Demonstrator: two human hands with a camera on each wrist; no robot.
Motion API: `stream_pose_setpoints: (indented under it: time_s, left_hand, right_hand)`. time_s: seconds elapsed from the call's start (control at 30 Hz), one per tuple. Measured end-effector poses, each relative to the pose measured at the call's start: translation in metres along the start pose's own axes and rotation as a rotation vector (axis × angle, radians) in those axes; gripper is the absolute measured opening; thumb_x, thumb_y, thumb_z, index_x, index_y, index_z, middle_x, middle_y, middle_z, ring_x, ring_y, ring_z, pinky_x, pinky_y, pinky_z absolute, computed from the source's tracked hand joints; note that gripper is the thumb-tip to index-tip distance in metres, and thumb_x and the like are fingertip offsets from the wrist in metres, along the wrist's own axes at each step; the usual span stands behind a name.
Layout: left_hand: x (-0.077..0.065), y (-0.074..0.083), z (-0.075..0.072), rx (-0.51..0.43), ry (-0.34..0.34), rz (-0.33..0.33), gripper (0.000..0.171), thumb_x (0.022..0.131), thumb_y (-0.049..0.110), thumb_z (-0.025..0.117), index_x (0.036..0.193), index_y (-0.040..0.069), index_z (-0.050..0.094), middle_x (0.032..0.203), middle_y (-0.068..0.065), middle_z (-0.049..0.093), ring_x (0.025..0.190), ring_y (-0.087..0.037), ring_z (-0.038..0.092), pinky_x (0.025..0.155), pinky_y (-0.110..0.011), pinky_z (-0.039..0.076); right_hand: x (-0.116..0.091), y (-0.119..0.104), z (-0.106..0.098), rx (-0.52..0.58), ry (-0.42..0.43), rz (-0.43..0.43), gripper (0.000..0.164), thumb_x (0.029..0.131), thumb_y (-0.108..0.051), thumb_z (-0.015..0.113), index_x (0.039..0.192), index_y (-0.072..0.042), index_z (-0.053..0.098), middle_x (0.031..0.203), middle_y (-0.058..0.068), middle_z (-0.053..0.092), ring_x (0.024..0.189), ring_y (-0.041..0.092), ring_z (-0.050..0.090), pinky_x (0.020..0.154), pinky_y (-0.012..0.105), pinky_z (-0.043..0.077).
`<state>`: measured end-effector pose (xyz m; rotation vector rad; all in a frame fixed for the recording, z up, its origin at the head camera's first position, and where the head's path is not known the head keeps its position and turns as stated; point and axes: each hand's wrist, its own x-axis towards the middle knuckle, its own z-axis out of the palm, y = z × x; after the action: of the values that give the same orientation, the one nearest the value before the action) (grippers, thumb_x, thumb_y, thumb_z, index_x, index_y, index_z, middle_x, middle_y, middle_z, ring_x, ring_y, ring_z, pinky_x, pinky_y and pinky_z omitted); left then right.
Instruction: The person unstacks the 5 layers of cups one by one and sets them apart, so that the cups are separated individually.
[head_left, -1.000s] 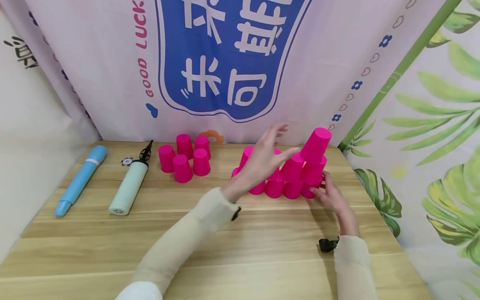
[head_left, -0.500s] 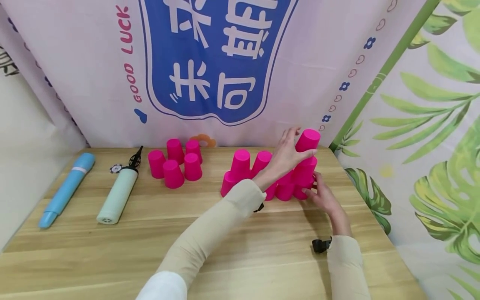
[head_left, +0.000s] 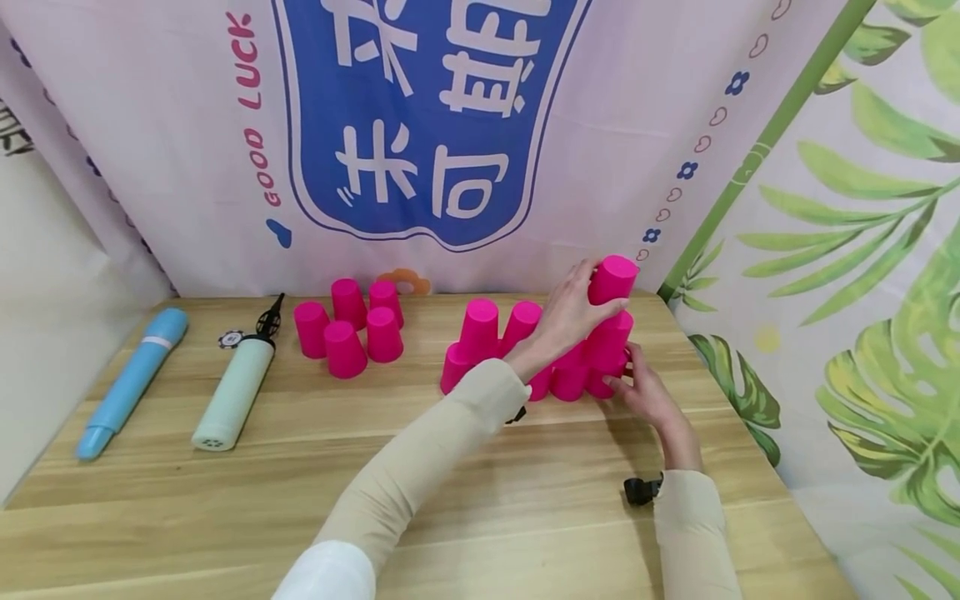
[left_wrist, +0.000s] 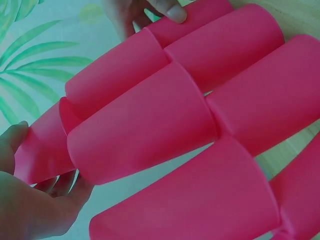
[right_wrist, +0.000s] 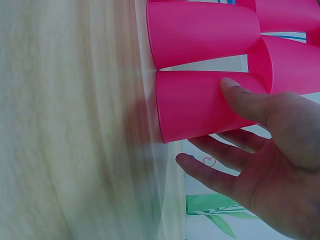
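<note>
Head — above, facing forward-down over table (head_left: 187,517) | wrists — close (right view sideways) | shared: cup stack (left_wrist: 142,122)

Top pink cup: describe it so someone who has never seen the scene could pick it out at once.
On the table, towards its back right corner, stands a stack of pink cups. At the stack's right end, the left hand grips the top cup. It is the only cup at the third level.

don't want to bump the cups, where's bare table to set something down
Bare tabletop lies between the green pump and left sleeve, and between it and right sleeve. Crowded: back right, where left hand and right hand hold stacked cups; back left, with five cups and blue tube.
</note>
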<state>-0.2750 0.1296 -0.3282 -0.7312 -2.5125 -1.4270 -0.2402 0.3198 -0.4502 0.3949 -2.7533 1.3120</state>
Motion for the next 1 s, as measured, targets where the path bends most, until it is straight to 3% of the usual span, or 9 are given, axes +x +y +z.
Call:
stream_pose_setpoints:
  time_s: [0.27, 0.5, 0.7, 1.0]
  left_hand:
    - [-0.009, 0.006, -0.025, -0.032, 0.029, 0.060, 0.071, 0.086, 0.030, 0.072, 0.144, 0.011, 0.035, 0.130, -0.004, 0.049, 0.113, -0.015, 0.053, 0.090, -0.024, 0.050]
    - [-0.026, 0.007, -0.056, 0.044, 0.113, 0.090, 0.068, 0.085, 0.033, 0.073, 0.140, 0.009, 0.041, 0.121, -0.004, 0.053, 0.105, -0.016, 0.056, 0.086, -0.024, 0.052]
    - [-0.041, 0.000, -0.081, 0.054, 0.184, 0.132, 0.068, 0.085, 0.031, 0.074, 0.139, 0.006, 0.042, 0.117, -0.007, 0.056, 0.102, -0.017, 0.057, 0.080, -0.023, 0.052]
    - [-0.058, -0.017, -0.112, 0.020, 0.264, 0.119, 0.069, 0.085, 0.029, 0.074, 0.140, 0.006, 0.041, 0.119, -0.009, 0.055, 0.101, -0.019, 0.057, 0.077, -0.028, 0.055]
  right_hand:
    - [0.001, 0.002, -0.001, -0.002, -0.002, 0.005, 0.062, 0.093, 0.000, 0.059, 0.143, 0.004, 0.022, 0.137, 0.034, 0.040, 0.120, 0.052, 0.047, 0.100, 0.059, 0.040]
    - [0.001, 0.002, -0.001, -0.023, 0.014, -0.014, 0.061, 0.092, 0.002, 0.060, 0.141, 0.007, 0.024, 0.134, 0.035, 0.042, 0.118, 0.053, 0.048, 0.099, 0.059, 0.040]
    - [0.002, 0.000, -0.001, -0.035, 0.005, 0.018, 0.063, 0.093, -0.001, 0.060, 0.142, 0.005, 0.022, 0.137, 0.035, 0.040, 0.120, 0.052, 0.047, 0.100, 0.059, 0.040]
    - [0.003, 0.003, 0.001, -0.041, -0.004, 0.028, 0.065, 0.093, -0.003, 0.060, 0.143, 0.007, 0.019, 0.137, 0.035, 0.038, 0.120, 0.053, 0.046, 0.100, 0.059, 0.039]
